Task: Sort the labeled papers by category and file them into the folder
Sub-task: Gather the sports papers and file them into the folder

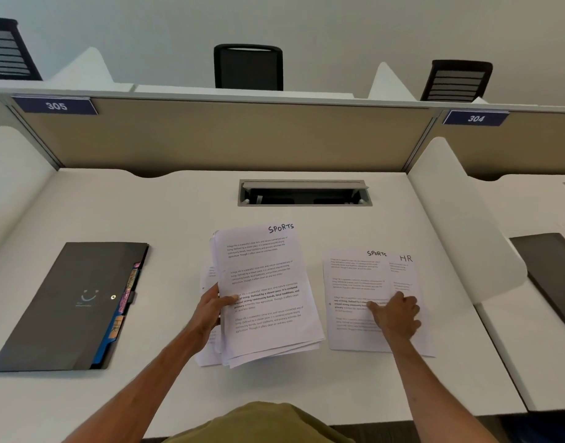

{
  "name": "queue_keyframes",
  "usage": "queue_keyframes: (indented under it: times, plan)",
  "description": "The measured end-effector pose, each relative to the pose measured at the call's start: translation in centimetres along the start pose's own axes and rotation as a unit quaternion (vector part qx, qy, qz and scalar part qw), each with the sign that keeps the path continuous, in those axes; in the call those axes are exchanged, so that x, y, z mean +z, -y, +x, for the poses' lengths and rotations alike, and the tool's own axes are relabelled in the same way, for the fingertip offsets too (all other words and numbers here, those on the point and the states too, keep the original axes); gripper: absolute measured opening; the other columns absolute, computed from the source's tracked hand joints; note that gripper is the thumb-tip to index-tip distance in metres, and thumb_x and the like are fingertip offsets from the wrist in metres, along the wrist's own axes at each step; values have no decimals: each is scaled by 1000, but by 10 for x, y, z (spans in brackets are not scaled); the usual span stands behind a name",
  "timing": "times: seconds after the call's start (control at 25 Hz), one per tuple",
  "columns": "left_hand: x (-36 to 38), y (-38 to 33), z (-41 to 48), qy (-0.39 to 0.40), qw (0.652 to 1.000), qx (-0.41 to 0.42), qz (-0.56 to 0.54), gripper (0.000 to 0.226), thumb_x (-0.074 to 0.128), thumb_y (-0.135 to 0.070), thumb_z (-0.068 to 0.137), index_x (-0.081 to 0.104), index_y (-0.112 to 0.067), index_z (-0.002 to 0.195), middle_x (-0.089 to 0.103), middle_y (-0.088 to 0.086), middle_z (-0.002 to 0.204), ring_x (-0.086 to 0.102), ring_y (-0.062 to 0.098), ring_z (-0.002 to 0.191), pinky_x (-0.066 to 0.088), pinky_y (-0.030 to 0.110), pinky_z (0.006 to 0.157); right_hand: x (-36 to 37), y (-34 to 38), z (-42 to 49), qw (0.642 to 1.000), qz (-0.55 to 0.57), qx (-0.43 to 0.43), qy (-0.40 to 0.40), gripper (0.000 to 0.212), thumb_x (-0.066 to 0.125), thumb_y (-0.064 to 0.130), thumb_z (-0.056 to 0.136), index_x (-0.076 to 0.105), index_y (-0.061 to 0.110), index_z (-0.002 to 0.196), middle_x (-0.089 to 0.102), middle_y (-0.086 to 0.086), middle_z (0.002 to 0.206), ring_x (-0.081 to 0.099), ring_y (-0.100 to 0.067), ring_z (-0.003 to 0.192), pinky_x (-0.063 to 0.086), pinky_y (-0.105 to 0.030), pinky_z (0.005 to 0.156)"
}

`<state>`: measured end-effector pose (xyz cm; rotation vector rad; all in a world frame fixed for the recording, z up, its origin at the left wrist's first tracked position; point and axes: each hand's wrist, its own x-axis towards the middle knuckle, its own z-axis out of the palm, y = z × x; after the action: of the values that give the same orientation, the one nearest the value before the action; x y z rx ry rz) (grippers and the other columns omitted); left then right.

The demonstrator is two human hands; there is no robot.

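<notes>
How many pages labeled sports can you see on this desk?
2. One tops the stack the left hand holds; the second SPORTS page lies flat to its right, under the right hand, overlapping an HR sheet. The stack may hide more.

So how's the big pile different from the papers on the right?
The pile is thick and fanned, held by the left hand; the right papers are few, flat under the right hand. The pile's top says SPORTS; the right papers show SPORTS and HR. Both are white printed sheets.
</notes>
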<state>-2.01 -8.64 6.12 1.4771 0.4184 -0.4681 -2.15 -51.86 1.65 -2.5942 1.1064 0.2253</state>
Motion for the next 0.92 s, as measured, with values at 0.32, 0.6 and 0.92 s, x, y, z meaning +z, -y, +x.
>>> queue_keyframes:
  times: [0.32,0.6,0.92]
  plan:
    - [11,1,-5,-10,1000,-6,-11,40,67,-10,100,65,-29,135,79,-3,124,74,29,113,62,51,93,-4,1,10,996,80,29,29,66,89,34,78,58,7,129,53,-21,132,46,-42,129,41,-56,103]
    - [1,4,-2,-18,1000,-9,-11,45,64,-8,98,65,-31,137,78,-2,125,73,30,115,62,52,94,-32,-7,20,953,297,57,-21,40,72,8,85,60,14,123,72,-17,115,69,-38,96,53,-40,79]
    - [1,0,5,-41,999,-10,-20,42,62,-6,99,66,-31,132,77,-1,123,73,31,112,63,46,83,-83,14,19,844,525,-45,-99,11,70,13,92,68,17,101,72,1,88,67,-20,81,53,-35,78]
